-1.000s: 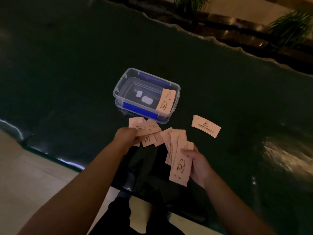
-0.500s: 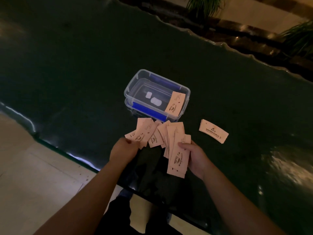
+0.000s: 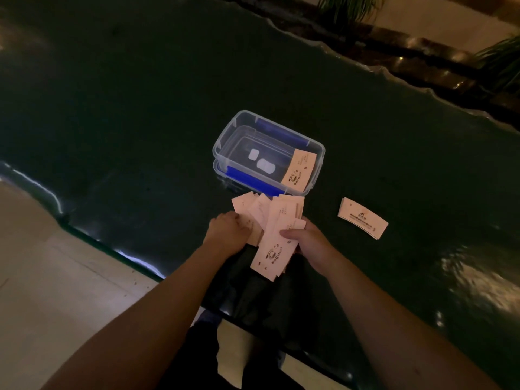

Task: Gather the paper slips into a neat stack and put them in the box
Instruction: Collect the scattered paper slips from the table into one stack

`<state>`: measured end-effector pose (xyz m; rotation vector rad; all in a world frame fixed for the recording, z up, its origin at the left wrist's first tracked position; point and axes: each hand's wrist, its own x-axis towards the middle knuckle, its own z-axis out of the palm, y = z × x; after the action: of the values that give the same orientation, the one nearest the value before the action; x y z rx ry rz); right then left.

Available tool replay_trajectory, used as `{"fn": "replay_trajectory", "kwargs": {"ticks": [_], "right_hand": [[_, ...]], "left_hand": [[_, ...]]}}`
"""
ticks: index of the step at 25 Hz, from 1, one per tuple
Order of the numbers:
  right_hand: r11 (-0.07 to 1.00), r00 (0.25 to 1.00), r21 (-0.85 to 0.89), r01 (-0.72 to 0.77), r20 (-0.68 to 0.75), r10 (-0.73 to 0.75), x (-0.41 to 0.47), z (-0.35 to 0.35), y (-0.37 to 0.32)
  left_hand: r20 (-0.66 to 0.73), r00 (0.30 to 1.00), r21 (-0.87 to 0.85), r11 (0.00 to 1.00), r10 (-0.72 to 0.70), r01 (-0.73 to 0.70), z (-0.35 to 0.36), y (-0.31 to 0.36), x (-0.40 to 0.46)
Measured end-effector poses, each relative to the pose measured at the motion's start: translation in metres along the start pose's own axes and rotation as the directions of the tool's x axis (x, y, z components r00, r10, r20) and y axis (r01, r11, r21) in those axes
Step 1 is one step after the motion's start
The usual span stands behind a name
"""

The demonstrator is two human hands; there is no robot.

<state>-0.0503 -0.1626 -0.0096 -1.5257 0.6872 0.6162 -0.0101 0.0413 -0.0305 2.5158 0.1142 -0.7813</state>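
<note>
A fanned bunch of pale pink paper slips (image 3: 271,220) is bunched between both my hands just in front of the clear plastic box (image 3: 225,142). My left hand (image 3: 226,230) grips the left part of the bunch. My right hand (image 3: 305,240) holds the right part, thumb on top of a long slip. One slip (image 3: 298,171) leans inside the box against its right wall. A small separate stack of slips (image 3: 363,218) lies on the table to the right.
The dark green table (image 3: 140,108) has a wavy far edge and a glossy near edge. The box sits on its blue-clipped lid. Pale floor lies at lower left, plants at the top right.
My left hand has brought its slips rightwards against those in my right hand, so two fans have become one bunch. The lone stack and the box have stayed put.
</note>
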Motion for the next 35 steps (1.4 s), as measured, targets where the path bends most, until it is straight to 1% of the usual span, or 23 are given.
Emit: {"fn": "replay_trajectory", "kwargs": {"ticks": [3,5,7,9,12,14,15,17,19,21,23,26,29,32,35], "right_hand": [[0.994,1.000,-0.113,-0.004,-0.027,0.001,0.005,0.011,-0.006],[0.986,0.999,-0.166,0.011,-0.043,-0.019,0.006,0.016,-0.008],[0.982,0.998,-0.190,0.002,-0.068,-0.015,0.005,0.019,-0.011],[0.980,0.997,-0.196,-0.031,-0.081,0.015,0.003,0.020,-0.010],[0.975,0.996,-0.211,-0.066,-0.077,0.051,-0.002,0.020,-0.006],[0.982,0.995,-0.169,-0.081,-0.076,0.069,-0.006,0.019,-0.001],[0.988,0.994,-0.129,-0.089,-0.074,0.079,-0.008,0.017,0.003],[0.994,0.992,0.007,-0.113,-0.063,0.113,-0.011,0.013,0.012],[0.984,0.993,0.141,-0.110,-0.025,0.114,-0.014,0.010,0.023],[0.976,0.994,0.195,-0.099,-0.030,0.107,-0.016,0.008,0.031],[0.982,0.993,0.166,-0.091,-0.053,0.101,-0.016,0.008,0.033],[0.993,0.990,0.058,-0.103,-0.089,0.108,-0.016,0.016,0.029],[0.994,0.991,-0.017,-0.112,-0.082,0.110,-0.020,0.021,0.024],[0.994,0.990,-0.003,-0.111,-0.083,0.110,-0.026,0.018,0.028],[0.997,0.991,0.003,-0.080,-0.109,0.080,-0.031,0.012,0.032]], "left_hand": [[0.020,1.000,-0.104,0.994,-0.024,0.026,0.008,0.008,-0.005],[0.005,0.997,-0.271,0.960,-0.071,0.069,0.014,0.011,-0.006],[0.049,0.990,-0.377,0.915,-0.133,0.142,0.019,0.013,-0.008],[0.095,0.982,-0.416,0.889,-0.164,0.189,0.023,0.015,-0.009],[0.128,0.978,-0.420,0.884,-0.167,0.206,0.027,0.017,-0.010],[0.137,0.976,-0.443,0.871,-0.167,0.211,0.029,0.018,-0.011],[0.138,0.977,-0.468,0.858,-0.165,0.211,0.030,0.018,-0.011],[0.152,0.974,-0.511,0.831,-0.166,0.222,0.030,0.018,-0.012],[0.205,0.963,-0.520,0.815,-0.173,0.257,0.030,0.018,-0.014],[0.234,0.957,-0.505,0.819,-0.173,0.271,0.032,0.017,-0.014],[0.245,0.956,-0.481,0.837,-0.159,0.262,0.036,0.017,-0.015],[0.251,0.959,-0.444,0.864,-0.136,0.238,0.037,0.021,-0.013],[0.268,0.956,-0.426,0.875,-0.120,0.229,0.038,0.027,-0.015],[0.338,0.937,-0.447,0.861,-0.090,0.244,0.040,0.028,-0.021],[0.386,0.922,-0.528,0.812,-0.031,0.248,0.041,0.027,-0.025]]}}
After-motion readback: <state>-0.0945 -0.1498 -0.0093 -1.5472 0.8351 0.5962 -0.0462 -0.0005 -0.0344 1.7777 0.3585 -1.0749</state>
